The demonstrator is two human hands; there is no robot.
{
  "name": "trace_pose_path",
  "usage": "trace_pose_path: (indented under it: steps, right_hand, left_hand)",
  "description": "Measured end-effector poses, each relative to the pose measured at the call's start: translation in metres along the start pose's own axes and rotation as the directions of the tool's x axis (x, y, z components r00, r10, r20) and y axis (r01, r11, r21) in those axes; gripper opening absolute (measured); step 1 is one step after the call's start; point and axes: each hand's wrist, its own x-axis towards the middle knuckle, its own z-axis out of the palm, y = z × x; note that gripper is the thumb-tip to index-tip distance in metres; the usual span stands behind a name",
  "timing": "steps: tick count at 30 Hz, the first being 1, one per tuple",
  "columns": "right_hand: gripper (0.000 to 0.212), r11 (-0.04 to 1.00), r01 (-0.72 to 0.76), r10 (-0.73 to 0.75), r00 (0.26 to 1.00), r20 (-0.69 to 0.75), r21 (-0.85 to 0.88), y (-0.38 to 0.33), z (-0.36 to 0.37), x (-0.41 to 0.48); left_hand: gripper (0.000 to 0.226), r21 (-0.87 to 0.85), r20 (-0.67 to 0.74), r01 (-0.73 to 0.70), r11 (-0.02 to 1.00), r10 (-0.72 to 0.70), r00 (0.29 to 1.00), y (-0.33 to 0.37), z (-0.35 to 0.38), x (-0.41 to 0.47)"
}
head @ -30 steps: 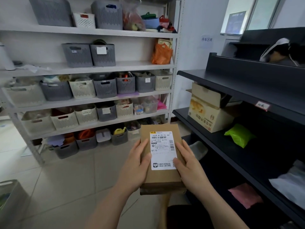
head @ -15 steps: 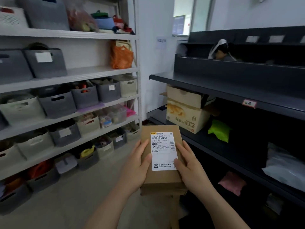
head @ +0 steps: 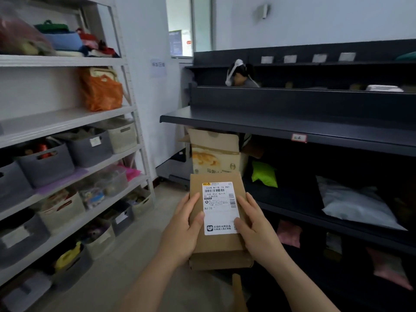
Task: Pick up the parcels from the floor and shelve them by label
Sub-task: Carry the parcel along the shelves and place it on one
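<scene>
Brown parcel (head: 216,242), label (head: 219,208) up, clasped at its sides by left hand (head: 182,235) and right hand (head: 258,233), just short of the black shelf (head: 247,122). Label-reading step, likely; next, find its matching spot there.

My left hand (head: 182,230) and right hand (head: 256,230) clasp the parcel (head: 220,247) between them, one at its 9 o'clock side, the other at 3 o'clock. Both thumbs lie on its top face, pointing toward 12. My forefingers run along its side edges, the rest hidden beneath. My bare forearms reach in from 7 and 5 o'clock, hands level.
</scene>
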Motion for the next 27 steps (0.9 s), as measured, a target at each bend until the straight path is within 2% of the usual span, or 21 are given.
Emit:
trace_pose_path:
  steps: [11, 27]
  right_hand:
    - [0.056, 0.997, -0.053, 0.046, 0.989, -0.138, -0.051, 0.014, -0.037, 0.063]
    - [0.055, 0.988, -0.068, 0.018, 0.941, -0.338, -0.137, 0.019, -0.126, 0.178]
  left_hand:
    - [0.052, -0.11, 0.073, -0.089, 0.99, 0.097, 0.993, 0.015, 0.032, 0.096]
    - [0.051, -0.183, 0.139, -0.226, 0.957, 0.252, 0.958, 0.08, 0.083, 0.251]
